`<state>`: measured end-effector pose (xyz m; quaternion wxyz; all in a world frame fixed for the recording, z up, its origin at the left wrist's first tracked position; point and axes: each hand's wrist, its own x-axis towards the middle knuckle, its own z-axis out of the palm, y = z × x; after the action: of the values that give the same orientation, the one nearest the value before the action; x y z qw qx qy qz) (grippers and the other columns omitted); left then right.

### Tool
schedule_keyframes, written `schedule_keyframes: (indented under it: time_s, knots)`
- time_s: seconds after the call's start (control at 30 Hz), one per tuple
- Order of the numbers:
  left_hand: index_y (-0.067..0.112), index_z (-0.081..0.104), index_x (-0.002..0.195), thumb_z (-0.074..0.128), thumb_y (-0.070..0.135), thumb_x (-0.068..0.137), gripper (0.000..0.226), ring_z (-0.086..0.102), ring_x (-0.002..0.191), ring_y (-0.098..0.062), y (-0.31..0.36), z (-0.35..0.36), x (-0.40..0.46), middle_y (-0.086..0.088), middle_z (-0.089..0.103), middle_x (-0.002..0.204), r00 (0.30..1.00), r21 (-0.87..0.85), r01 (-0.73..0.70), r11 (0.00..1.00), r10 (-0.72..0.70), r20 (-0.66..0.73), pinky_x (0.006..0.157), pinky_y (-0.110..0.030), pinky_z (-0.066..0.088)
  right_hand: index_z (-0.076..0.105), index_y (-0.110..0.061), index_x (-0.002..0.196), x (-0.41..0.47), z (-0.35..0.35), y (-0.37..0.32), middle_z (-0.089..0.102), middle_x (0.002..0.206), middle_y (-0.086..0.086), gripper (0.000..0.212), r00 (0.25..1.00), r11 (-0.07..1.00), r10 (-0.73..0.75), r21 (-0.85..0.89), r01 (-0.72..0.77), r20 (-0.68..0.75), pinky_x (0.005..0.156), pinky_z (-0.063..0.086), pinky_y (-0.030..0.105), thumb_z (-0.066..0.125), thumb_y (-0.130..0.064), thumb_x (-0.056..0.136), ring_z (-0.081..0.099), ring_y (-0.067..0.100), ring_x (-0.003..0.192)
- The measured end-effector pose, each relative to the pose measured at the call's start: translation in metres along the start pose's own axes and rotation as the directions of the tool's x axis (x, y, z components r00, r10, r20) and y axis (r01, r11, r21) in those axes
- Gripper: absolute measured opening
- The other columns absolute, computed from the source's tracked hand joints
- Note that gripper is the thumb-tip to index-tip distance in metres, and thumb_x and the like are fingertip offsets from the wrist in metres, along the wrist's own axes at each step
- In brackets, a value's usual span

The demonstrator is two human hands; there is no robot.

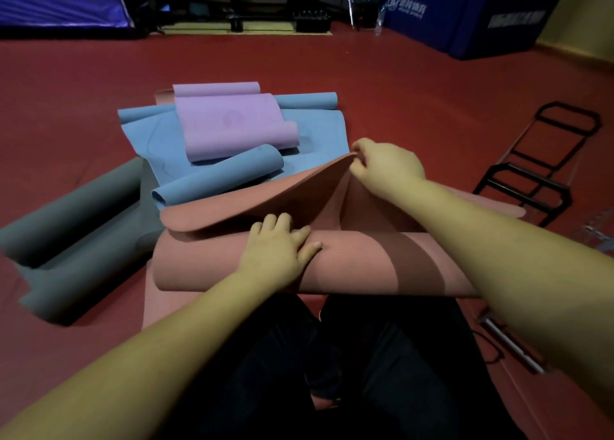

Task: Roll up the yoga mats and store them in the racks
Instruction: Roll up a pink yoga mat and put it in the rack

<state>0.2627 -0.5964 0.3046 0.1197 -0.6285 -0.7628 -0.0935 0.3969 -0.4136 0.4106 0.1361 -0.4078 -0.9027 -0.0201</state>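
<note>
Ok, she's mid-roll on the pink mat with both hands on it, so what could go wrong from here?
1. The right hand pinches one lifted corner of the pink mat, and the sheet has buckled into a fold; rolling on could trap that crease.
2. The left hand alone presses the roll; if it lifts, the roll may spring loose.
3. The far end lies against the blue mat, which could drag along.

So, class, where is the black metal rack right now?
In the head view the black metal rack lies on the red floor at the right, beyond the right hand and beside the salmon-pink yoga mat.
</note>
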Motion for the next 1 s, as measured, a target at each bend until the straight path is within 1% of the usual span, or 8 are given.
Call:
schedule_keyframes:
  time_s: [0.13, 0.23, 0.33, 0.53, 0.63, 0.73, 0.83, 1.0]
  knots:
    - [0.016, 0.059, 0.129, 0.014, 0.088, 0.072, 0.102, 0.05, 0.101, -0.03, 0.002, -0.007, 0.0, -0.008, 0.055, 0.107, 0.988, 0.068, -0.034, 0.997, 0.023, 0.15, 0.083, -0.041, 0.038, 0.064, -0.027, 0.119, -0.006, -0.005, -0.003, 0.067, 0.115, 0.008, 0.033, 0.999, 1.0, -0.02, 0.017, 0.019, 0.036, 0.072, 0.041, 0.036, 0.046, -0.037, 0.093, 0.06, 0.034, 0.105]
    - [0.011, 0.04, 0.142, 0.035, 0.094, 0.059, 0.117, 0.05, 0.112, -0.03, -0.002, -0.003, -0.002, -0.009, 0.053, 0.125, 0.966, 0.105, -0.11, 0.988, 0.081, 0.245, 0.089, -0.041, 0.042, 0.066, -0.022, 0.105, -0.017, 0.0, -0.003, 0.067, 0.107, 0.008, 0.028, 0.995, 1.0, -0.027, -0.001, 0.027, 0.096, 0.067, 0.038, 0.034, 0.047, -0.037, 0.092, 0.059, 0.033, 0.1]
    - [0.017, 0.031, 0.148, 0.059, 0.085, 0.064, 0.112, 0.052, 0.116, -0.031, -0.007, -0.002, 0.003, -0.009, 0.052, 0.13, 0.948, 0.06, -0.128, 0.99, 0.104, 0.3, 0.089, -0.039, 0.045, 0.062, -0.018, 0.098, -0.031, 0.009, -0.001, 0.067, 0.1, 0.008, 0.024, 0.993, 0.999, -0.05, 0.013, 0.049, 0.109, 0.064, 0.038, 0.035, 0.047, -0.035, 0.091, 0.059, 0.033, 0.094]
    - [0.022, 0.05, 0.132, 0.058, 0.082, 0.069, 0.088, 0.054, 0.113, -0.033, -0.005, 0.001, 0.008, -0.011, 0.055, 0.122, 0.943, 0.041, -0.024, 0.999, 0.009, 0.334, 0.09, -0.039, 0.044, 0.056, -0.017, 0.094, -0.06, 0.024, 0.005, 0.067, 0.1, 0.011, 0.013, 0.947, 0.971, -0.151, 0.222, 0.088, 0.283, 0.078, 0.048, 0.041, 0.048, -0.027, 0.092, 0.059, 0.034, 0.094]
    - [0.012, 0.055, 0.121, 0.058, 0.074, 0.078, 0.076, 0.056, 0.109, -0.034, -0.002, 0.003, 0.002, -0.012, 0.057, 0.117, 0.962, 0.044, -0.033, 0.999, 0.02, 0.271, 0.089, -0.041, 0.043, 0.046, -0.02, 0.095, -0.071, 0.036, 0.007, 0.067, 0.105, 0.009, 0.013, 0.887, 0.969, -0.164, 0.238, 0.063, 0.431, 0.081, 0.049, 0.042, 0.041, -0.032, 0.092, 0.059, 0.035, 0.096]
    - [0.006, 0.06, 0.102, 0.074, 0.057, 0.076, 0.059, 0.062, 0.09, -0.039, 0.001, 0.015, -0.009, -0.016, 0.064, 0.096, 0.993, -0.094, -0.012, 0.996, 0.022, 0.114, 0.077, -0.045, 0.047, 0.043, -0.025, 0.095, -0.076, 0.046, 0.006, 0.069, 0.113, 0.005, 0.022, 0.897, 0.975, -0.146, 0.216, 0.058, 0.418, 0.081, 0.05, 0.041, 0.036, -0.042, 0.082, 0.061, 0.034, 0.098]
    - [0.006, 0.064, 0.096, 0.083, 0.042, 0.071, 0.048, 0.06, 0.082, -0.037, 0.001, 0.033, -0.018, -0.014, 0.066, 0.088, 0.997, -0.265, 0.075, 0.961, -0.07, 0.027, 0.076, -0.044, 0.048, 0.049, -0.026, 0.126, -0.082, 0.053, 0.004, 0.061, 0.125, 0.0, 0.045, 0.907, 0.976, -0.18, 0.181, 0.118, 0.38, 0.086, 0.047, 0.036, 0.055, -0.037, 0.082, 0.057, 0.028, 0.111]
    - [0.006, 0.067, 0.087, 0.053, 0.019, 0.086, 0.019, 0.053, 0.095, -0.02, 0.004, 0.039, -0.052, -0.006, 0.066, 0.098, 0.962, -0.571, -0.034, 0.821, -0.128, -0.242, 0.086, -0.027, 0.044, 0.034, -0.023, 0.151, -0.095, 0.075, 0.001, 0.046, 0.136, 0.001, 0.09, 0.91, 0.966, -0.259, 0.1, 0.239, 0.324, 0.103, 0.038, 0.038, 0.05, -0.059, 0.069, 0.041, 0.025, 0.118]
